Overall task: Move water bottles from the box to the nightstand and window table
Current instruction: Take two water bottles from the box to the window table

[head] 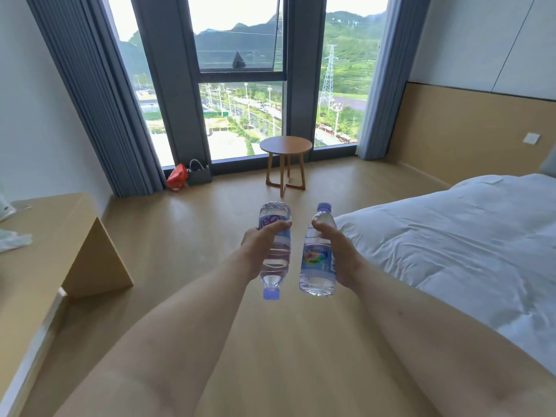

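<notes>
Out in front of you, your left hand (pixel 262 242) wraps a clear plastic water bottle with a purple cap (pixel 274 249), cap pointing down; your right hand (pixel 337 251) grips a second clear purple-capped bottle (pixel 316 260) upright. You carry one in each, probably to save a trip. Ahead, well apart, stands the round wooden window desk (pixel 285 145), its top bare, with the white bed (pixel 451 236) at your right.

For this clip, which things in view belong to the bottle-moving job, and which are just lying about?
Part of the job:
- left hand gripping the cap-down water bottle
- right hand gripping the cap-up water bottle
- round window table, nothing on it yet

Lying about:
- red bag
- grey tote bag
- bed
- wooden desk
</notes>
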A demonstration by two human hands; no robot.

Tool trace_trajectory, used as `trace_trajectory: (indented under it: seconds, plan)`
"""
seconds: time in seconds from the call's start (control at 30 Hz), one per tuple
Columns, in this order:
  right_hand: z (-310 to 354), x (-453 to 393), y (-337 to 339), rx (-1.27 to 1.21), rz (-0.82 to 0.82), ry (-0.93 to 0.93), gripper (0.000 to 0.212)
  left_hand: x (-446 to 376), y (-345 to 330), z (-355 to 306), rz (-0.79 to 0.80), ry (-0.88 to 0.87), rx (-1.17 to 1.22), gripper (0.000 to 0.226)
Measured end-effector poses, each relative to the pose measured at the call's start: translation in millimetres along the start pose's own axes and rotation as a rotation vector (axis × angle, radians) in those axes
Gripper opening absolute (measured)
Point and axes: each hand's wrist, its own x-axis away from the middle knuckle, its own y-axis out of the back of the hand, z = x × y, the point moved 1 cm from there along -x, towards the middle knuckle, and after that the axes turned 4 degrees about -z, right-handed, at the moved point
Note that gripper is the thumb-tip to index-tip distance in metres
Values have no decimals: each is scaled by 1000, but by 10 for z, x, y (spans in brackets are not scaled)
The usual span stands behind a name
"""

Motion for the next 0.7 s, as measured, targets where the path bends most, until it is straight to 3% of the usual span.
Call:
trace_trajectory:
  seconds: [0.27, 0.43, 0.7]
  plan:
    - [188, -1553, -189, 6, -44, 6, 67, -1556, 198, -290, -55, 2, -14, 65]
    - [493, -2750, -268, 24, 18, 7, 75, -2699, 177, -649, -109, 5, -38, 69]
    - [1154, -4371, -556, -4, 1, -43, 64, -4243, 298, -1445, -159, 42, -42, 72]
